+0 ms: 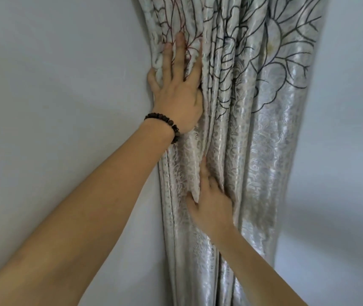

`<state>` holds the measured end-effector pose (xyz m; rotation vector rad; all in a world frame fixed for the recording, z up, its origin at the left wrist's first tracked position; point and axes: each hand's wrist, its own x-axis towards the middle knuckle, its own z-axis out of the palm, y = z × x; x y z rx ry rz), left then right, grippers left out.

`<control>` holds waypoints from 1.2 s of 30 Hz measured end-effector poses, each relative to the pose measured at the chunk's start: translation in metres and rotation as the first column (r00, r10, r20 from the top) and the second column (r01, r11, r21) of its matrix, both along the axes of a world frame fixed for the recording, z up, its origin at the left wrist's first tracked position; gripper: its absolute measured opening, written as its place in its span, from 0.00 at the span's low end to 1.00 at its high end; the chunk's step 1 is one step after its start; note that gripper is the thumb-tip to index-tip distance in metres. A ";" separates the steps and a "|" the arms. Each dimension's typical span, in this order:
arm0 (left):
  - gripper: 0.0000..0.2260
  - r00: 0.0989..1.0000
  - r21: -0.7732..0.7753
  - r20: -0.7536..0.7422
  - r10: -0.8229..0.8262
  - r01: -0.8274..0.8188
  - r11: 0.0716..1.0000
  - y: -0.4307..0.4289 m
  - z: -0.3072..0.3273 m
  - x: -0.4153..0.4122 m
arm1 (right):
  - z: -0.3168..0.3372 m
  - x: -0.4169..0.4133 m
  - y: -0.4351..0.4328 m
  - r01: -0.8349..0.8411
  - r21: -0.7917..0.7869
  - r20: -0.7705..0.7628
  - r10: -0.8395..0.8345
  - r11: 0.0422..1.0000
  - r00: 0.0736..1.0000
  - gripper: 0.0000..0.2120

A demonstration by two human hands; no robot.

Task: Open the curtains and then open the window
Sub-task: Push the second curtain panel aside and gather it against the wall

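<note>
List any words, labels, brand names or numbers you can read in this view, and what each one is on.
None: no readable text shows anywhere.
curtain: only a leaf and flower pattern, no lettering.
wall: plain, no sign or label.
bracelet on the left wrist: plain dark beads, no marking.

There is only the one view, from the person's head, facing forward and nearly level at close range onto a gathered curtain (253,129) bunched against a pale wall (55,74). Both forearms enter from 6 to 8 o'clock and reach toward the centre, left hand (177,93) near 12 o'clock of the right hand (209,206). Wide-angle bending curves the curtain's edges.
</note>
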<state>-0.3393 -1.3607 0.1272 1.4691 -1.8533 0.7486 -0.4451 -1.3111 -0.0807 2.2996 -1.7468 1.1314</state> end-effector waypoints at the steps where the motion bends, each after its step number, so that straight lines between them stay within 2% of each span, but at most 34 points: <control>1: 0.29 1.000 0.003 -0.002 0.002 -0.002 1.000 0.001 0.000 -0.001 | -0.004 -0.003 0.007 0.006 -0.126 -0.002 -0.006 0.992 1.000 0.43; 3: 0.29 1.000 0.006 -0.017 0.003 -0.002 1.000 0.001 -0.001 0.000 | -0.014 -0.007 0.020 0.037 -0.414 0.087 -0.001 0.910 0.996 0.41; 4: 0.28 1.000 0.012 -0.031 -0.001 0.001 1.000 0.002 -0.001 0.000 | -0.016 -0.010 0.024 0.088 -0.492 0.157 -0.011 0.866 0.988 0.43; 5: 0.28 0.999 0.021 -0.050 -0.013 0.014 1.000 0.003 -0.001 0.001 | -0.016 -0.012 0.024 0.142 -0.479 0.238 -0.027 0.866 0.971 0.48; 6: 0.27 0.996 0.033 -0.078 -0.039 0.041 0.999 0.005 -0.001 0.000 | -0.013 -0.012 0.022 0.174 -0.389 0.317 -0.046 0.905 0.947 0.55; 7: 0.26 0.990 0.045 -0.120 -0.079 0.085 0.995 0.009 -0.001 -0.001 | -0.011 -0.009 0.017 0.177 -0.274 0.353 -0.072 0.945 0.933 0.60; 8: 0.25 0.977 0.051 -0.171 -0.126 0.137 0.989 0.013 -0.001 -0.002 | -0.010 -0.003 0.011 0.161 -0.197 0.320 -0.092 0.967 0.943 0.61; 10: 0.25 0.943 0.031 -0.258 -0.212 0.228 0.973 0.022 -0.006 -0.006 | -0.015 0.014 0.001 0.070 -0.183 0.141 -0.044 0.981 0.989 0.54; 12: 0.28 0.921 -0.010 -0.297 -0.252 0.261 0.965 0.029 -0.016 -0.008 | -0.022 0.028 -0.008 -0.078 -0.204 0.047 0.089 0.976 0.995 0.46; 14: 0.33 0.910 -0.078 -0.325 -0.257 0.245 0.966 0.030 -0.031 -0.005 | -0.024 0.032 -0.016 -0.207 -0.160 -0.029 0.205 0.965 0.978 0.44; 16: 0.36 0.914 -0.138 -0.329 -0.240 0.205 0.969 0.026 -0.040 -0.001 | -0.024 0.027 -0.024 -0.240 -0.144 -0.095 0.228 0.960 0.969 0.44; 21: 0.37 0.927 -0.051 -0.361 -0.102 0.089 0.995 0.007 -0.032 -0.011 | -0.023 0.010 -0.024 -0.311 -0.080 -0.005 0.312 0.947 0.950 0.40; 23: 0.36 0.906 -0.088 -0.399 -0.144 0.118 0.989 0.016 -0.039 -0.013 | -0.026 0.000 -0.015 -0.340 -0.087 0.015 0.342 0.936 0.939 0.38; 25: 0.35 0.860 -0.131 -0.464 -0.212 0.170 0.977 0.033 -0.061 -0.009 | -0.042 -0.013 -0.003 -0.370 -0.101 0.050 0.376 0.924 0.925 0.34; 27: 0.32 0.810 -0.101 -0.541 -0.227 0.205 0.973 0.058 -0.100 -0.005 | -0.062 -0.027 0.013 -0.398 -0.081 0.133 0.406 0.914 0.904 0.31; 29: 0.29 0.771 0.007 -0.618 -0.150 0.197 0.980 0.090 -0.151 -0.003 | -0.076 -0.041 0.034 -0.457 -0.015 0.173 0.453 0.889 0.875 0.29; 32: 0.27 0.720 0.189 -0.692 0.058 0.103 0.977 0.151 -0.229 -0.010 | -0.091 -0.060 0.062 -0.590 0.040 0.176 0.575 0.807 0.799 0.31; 34: 0.26 0.601 0.270 -0.777 0.185 0.054 0.961 0.198 -0.268 -0.018 | -0.109 -0.075 0.074 -0.657 0.075 0.201 0.634 0.751 0.747 0.30; 36: 0.21 0.388 0.327 -0.871 0.301 0.002 0.945 0.246 -0.294 -0.027 | -0.133 -0.091 0.086 -0.680 0.153 0.246 0.639 0.717 0.729 0.28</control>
